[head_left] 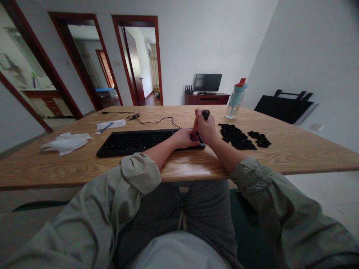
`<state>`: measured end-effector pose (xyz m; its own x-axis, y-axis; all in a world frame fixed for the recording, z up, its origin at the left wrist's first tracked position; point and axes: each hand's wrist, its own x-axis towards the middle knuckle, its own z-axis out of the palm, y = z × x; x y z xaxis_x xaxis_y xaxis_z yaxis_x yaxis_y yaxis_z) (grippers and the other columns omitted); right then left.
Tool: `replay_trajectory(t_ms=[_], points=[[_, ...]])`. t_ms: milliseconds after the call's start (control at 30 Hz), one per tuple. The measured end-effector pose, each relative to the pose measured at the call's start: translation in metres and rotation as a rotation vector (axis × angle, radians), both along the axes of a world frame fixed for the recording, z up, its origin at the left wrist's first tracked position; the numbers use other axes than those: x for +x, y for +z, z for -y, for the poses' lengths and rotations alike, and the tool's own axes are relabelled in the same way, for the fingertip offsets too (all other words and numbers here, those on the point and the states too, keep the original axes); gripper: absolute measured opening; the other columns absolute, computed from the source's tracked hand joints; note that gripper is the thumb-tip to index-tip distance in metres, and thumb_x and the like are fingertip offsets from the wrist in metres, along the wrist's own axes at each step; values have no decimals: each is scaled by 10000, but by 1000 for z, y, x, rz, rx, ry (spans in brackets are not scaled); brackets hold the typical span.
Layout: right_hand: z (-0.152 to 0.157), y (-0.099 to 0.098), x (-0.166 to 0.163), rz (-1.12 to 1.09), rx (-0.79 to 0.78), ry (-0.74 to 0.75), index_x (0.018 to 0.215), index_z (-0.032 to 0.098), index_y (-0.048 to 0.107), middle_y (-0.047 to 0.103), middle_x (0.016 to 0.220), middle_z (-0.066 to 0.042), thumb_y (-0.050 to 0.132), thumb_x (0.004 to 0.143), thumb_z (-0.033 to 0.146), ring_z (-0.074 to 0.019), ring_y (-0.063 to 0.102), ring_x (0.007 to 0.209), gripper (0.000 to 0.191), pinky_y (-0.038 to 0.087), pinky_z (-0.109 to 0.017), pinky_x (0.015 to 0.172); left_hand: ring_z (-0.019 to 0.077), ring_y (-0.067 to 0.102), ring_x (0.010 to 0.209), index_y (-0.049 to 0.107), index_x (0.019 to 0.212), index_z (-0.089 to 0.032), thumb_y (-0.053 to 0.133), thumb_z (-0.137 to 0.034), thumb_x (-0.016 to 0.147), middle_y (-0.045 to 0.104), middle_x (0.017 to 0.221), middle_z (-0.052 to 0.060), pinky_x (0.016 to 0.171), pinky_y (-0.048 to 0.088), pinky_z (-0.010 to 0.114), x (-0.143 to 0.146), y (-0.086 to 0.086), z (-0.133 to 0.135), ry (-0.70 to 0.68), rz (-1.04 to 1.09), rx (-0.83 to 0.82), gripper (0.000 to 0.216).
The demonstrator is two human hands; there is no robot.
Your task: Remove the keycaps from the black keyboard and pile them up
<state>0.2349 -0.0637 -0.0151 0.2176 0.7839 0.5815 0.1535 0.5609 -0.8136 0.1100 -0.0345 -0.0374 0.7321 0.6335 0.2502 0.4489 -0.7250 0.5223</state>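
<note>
A black keyboard [134,141] lies on the wooden table [84,164] in front of me. My left hand [185,137] rests on its right end, fingers curled down onto it. My right hand [205,127] is closed around a small dark tool [206,113] whose top sticks up above my fist, held over the keyboard's right end. To the right, two patches of removed black keycaps [237,136] lie on the table, the smaller patch [260,139] further right.
A clear water bottle [236,98] with a red cap stands behind the keycaps. White tissues [66,142] and a cloth with a blue pen [110,124] lie at the left. The keyboard's cable [153,121] runs across the far side.
</note>
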Motion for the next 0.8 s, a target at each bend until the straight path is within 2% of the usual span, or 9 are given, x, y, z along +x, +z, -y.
replay_trajectory(t_ms=[167, 400, 600, 800], points=[[6, -2, -7, -90, 86, -64, 645, 253, 377, 398, 467, 51, 568, 790, 799, -106, 390, 410, 596, 319, -268, 383, 162, 606, 713, 724, 856, -164, 697, -395, 768, 704, 798, 25, 669, 435, 286, 0, -3, -2, 6, -12, 46, 248], [6, -2, -8, -144, 114, -55, 638, 250, 373, 382, 454, 67, 597, 800, 759, -93, 379, 394, 579, 311, -250, 372, 151, 598, 709, 725, 849, -164, 695, -407, 787, 698, 792, 19, 670, 429, 276, 0, -4, -3, -18, -18, 45, 252], [0, 8, 1, -291, 201, -65, 697, 250, 369, 362, 477, 92, 592, 843, 708, -78, 370, 372, 530, 337, -223, 368, 129, 558, 688, 690, 1018, -175, 721, -328, 761, 645, 787, -13, 652, 418, 260, -2, -3, -2, -12, 66, 28, 300], [-3, 9, 10, -343, 211, -1, 687, 250, 348, 341, 476, 100, 602, 843, 700, -77, 384, 363, 540, 391, -216, 375, 123, 561, 698, 656, 991, -170, 709, -317, 790, 623, 779, -15, 682, 447, 263, -3, -4, -2, -4, 146, 8, 255]])
